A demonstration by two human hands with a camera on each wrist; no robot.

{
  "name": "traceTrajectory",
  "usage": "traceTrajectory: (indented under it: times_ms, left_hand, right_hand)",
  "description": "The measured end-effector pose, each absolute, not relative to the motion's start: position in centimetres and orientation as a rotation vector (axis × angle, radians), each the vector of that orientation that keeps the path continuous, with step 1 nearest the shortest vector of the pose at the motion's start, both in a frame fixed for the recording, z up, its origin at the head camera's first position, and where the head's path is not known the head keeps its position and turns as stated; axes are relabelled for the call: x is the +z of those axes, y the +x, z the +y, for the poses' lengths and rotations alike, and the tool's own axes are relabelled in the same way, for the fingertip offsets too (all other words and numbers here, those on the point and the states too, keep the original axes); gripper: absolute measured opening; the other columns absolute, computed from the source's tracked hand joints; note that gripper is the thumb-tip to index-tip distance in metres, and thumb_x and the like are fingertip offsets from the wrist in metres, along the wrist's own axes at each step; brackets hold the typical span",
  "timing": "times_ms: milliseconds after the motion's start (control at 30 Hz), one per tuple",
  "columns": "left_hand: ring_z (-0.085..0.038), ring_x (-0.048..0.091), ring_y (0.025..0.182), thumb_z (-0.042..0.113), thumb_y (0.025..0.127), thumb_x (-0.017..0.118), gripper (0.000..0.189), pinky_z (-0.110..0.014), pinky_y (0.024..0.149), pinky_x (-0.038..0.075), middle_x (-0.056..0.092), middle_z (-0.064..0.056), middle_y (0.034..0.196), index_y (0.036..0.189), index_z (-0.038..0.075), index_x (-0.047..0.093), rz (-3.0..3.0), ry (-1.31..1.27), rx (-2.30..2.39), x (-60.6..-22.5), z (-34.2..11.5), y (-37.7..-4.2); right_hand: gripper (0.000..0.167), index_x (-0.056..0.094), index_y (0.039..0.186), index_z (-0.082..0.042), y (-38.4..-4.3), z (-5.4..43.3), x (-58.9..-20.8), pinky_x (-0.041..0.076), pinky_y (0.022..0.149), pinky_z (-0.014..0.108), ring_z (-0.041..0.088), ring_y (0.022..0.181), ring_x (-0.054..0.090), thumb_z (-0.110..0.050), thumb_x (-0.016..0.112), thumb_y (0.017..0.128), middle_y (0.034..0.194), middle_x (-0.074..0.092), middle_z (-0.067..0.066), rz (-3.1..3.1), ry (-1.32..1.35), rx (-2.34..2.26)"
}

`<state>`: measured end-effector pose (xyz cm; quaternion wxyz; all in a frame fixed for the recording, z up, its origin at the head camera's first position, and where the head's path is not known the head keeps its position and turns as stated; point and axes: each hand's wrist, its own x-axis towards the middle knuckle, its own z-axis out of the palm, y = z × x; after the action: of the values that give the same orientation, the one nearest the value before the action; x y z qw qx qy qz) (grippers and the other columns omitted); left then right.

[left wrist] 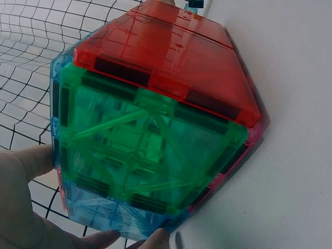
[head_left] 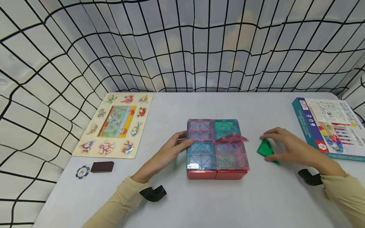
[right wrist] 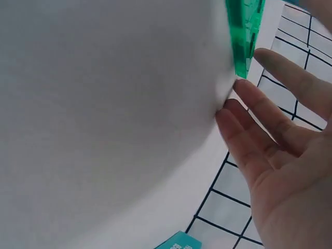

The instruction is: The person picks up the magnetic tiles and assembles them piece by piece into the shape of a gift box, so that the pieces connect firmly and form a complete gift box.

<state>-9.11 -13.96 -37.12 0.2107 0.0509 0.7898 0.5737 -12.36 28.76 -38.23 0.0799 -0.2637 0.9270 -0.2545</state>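
Note:
A box shape built from magnetic tiles [head_left: 201, 155] stands mid-table, with pink, blue and teal squares on top and red tiles along the front. A pink triangular tile [head_left: 231, 138] leans up from its top. My left hand [head_left: 170, 148] rests against the left side, thumb on the top edge; a green square tile [left wrist: 140, 140] forms part of that wall in the left wrist view. To the right, green tile pieces [head_left: 265, 148] lie on the table. Around them spreads my right hand [head_left: 288, 148], index finger and thumb at opposite ends, other fingers loosely extended in the right wrist view.
A wooden sea-animal puzzle board [head_left: 114, 147] lies at the left back. In front of it are a poker chip [head_left: 82, 172] and a dark rectangular block [head_left: 102, 167]. A flat boxed set [head_left: 333, 126] sits at the right, and black netting [head_left: 208, 50] borders the table.

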Motion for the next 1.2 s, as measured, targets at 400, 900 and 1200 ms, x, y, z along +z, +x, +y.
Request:
traceTrajectory:
  times_ms: [400,900,1200]
  left_hand:
    - [-0.035,0.041,0.147,0.047,0.105,0.056,0.075,-0.061,0.122,0.03,0.041,-0.016,0.159,0.162,0.007,0.03,2.207,0.142,1.584,-37.2,-13.9,-9.3]
    - [-0.034,0.041,0.147,0.048,0.104,0.057,0.076,-0.058,0.123,0.029,0.043,-0.015,0.157,0.162,0.007,0.03,2.167,0.143,1.616,-37.4,-14.0,-9.4]
    - [-0.034,0.043,0.146,0.046,0.104,0.057,0.076,-0.057,0.123,0.03,0.044,-0.017,0.156,0.162,0.005,0.03,2.166,0.167,1.624,-37.6,-14.2,-9.3]
  right_hand:
    - [0.071,0.065,0.135,0.006,-12.9,28.0,-38.6,0.055,0.088,0.037,0.031,0.11,0.059,-0.027,0.094,0.08,0.12,0.061,0.015,2.824,-0.702,-0.769]
    - [0.062,0.067,0.125,0.01,-13.2,25.1,-37.8,0.058,0.084,0.048,0.037,0.101,0.061,-0.018,0.094,0.078,0.113,0.066,0.023,2.725,-0.5,-0.863]
    - [0.043,0.072,0.114,0.007,-13.4,26.5,-37.0,0.053,0.067,0.024,0.023,0.088,0.06,-0.016,0.091,0.083,0.096,0.068,0.007,2.75,-0.485,-0.849]
